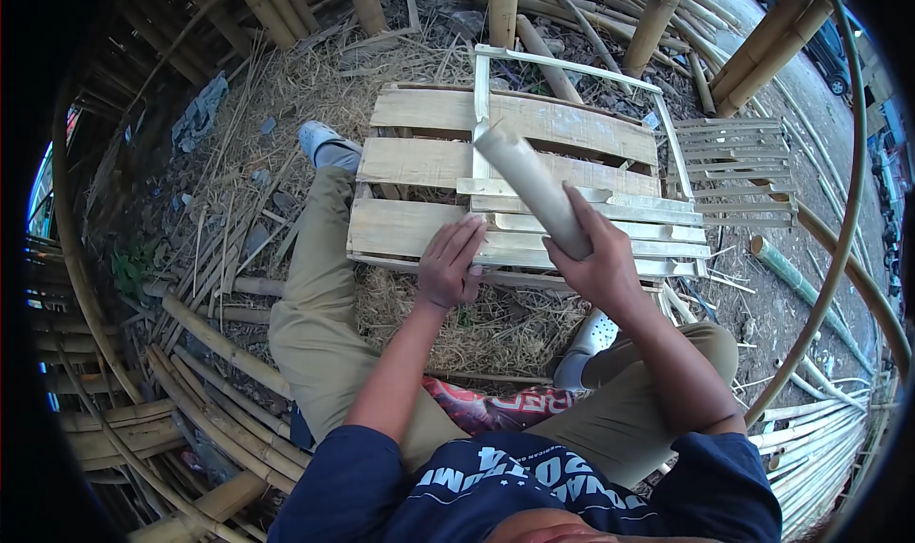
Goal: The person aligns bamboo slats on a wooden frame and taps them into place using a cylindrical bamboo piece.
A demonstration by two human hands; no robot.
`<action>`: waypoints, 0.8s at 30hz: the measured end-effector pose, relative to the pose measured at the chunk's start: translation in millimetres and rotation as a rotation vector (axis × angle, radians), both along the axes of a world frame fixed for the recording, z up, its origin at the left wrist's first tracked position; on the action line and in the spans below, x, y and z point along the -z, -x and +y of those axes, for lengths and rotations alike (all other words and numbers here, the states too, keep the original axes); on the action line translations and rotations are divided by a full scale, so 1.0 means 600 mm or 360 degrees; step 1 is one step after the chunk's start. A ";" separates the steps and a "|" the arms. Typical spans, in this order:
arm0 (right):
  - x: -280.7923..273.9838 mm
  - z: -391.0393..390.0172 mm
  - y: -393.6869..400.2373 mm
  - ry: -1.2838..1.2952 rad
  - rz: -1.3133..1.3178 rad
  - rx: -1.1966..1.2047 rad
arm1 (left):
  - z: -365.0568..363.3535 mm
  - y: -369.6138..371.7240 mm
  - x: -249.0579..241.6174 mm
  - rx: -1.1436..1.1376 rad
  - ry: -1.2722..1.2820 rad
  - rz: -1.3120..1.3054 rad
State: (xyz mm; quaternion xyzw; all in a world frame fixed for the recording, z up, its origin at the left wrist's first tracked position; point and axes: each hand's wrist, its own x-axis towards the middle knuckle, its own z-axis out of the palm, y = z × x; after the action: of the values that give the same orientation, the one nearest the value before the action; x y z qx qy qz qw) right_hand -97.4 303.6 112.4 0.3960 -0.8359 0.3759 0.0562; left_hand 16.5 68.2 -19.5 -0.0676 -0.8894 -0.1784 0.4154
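Observation:
My right hand [600, 257] is wrapped round the lower end of a thick, pale bamboo piece [534, 185], which slants up to the left above the wooden pallet [410, 162]. On the pallet's near right part lie several split bamboo strips [591, 243], side by side. My left hand [452, 260] rests at the left ends of these strips, its fingers close together against them; whether it grips anything small is hidden. A frame of thin bamboo strips [481, 95] extends over the pallet's far right side.
A slatted bamboo panel [743, 171] lies right of the pallet. Bamboo posts [503, 9] stand beyond it. Poles [229, 352] lie at the left, a green pole [810, 295] and stacked strips [810, 457] at the right. Straw [448, 328] covers the ground.

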 end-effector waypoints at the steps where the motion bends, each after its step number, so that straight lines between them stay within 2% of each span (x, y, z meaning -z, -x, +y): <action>1: -0.013 -0.001 -0.003 0.0168 0.0105 0.0027 | -0.001 0.000 0.009 0.0032 -0.0090 0.0027; 4: -0.040 -0.001 -0.010 0.0456 0.0260 0.0054 | -0.004 0.001 0.031 0.0154 -0.0297 0.0062; 9: -0.032 0.004 0.001 -0.0060 -0.0133 -0.0045 | -0.002 -0.010 0.024 0.0283 -0.0370 -0.0093; 12: -0.009 -0.001 0.002 -0.0001 -0.0210 -0.0078 | 0.007 -0.022 0.000 0.0133 -0.0085 -0.0126; 13: -0.001 -0.007 0.005 0.0175 0.0024 -0.0072 | 0.016 -0.025 0.005 0.0117 -0.0134 -0.0100; 16: 0.008 -0.009 0.005 -0.0058 0.0106 0.0049 | 0.042 -0.033 0.040 0.0069 -0.0255 -0.0064; 17: -0.005 -0.004 0.018 -0.0940 0.0135 -0.0030 | 0.042 -0.034 0.054 0.0066 -0.0274 -0.0074; 20: 0.034 0.003 0.015 -0.0813 0.0094 0.0054 | 0.036 -0.029 0.049 0.0072 -0.0299 -0.0066; 24: 0.040 0.012 0.017 -0.0719 0.0070 0.0067 | 0.041 -0.041 0.027 0.0042 -0.0270 -0.0102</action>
State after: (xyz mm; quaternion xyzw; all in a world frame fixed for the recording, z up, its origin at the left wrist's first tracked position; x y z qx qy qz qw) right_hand -107.8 310.7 88.7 0.3892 -0.9055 0.1692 -0.0080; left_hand 41.1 92.7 -35.5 -0.0382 -0.8829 -0.2605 0.3887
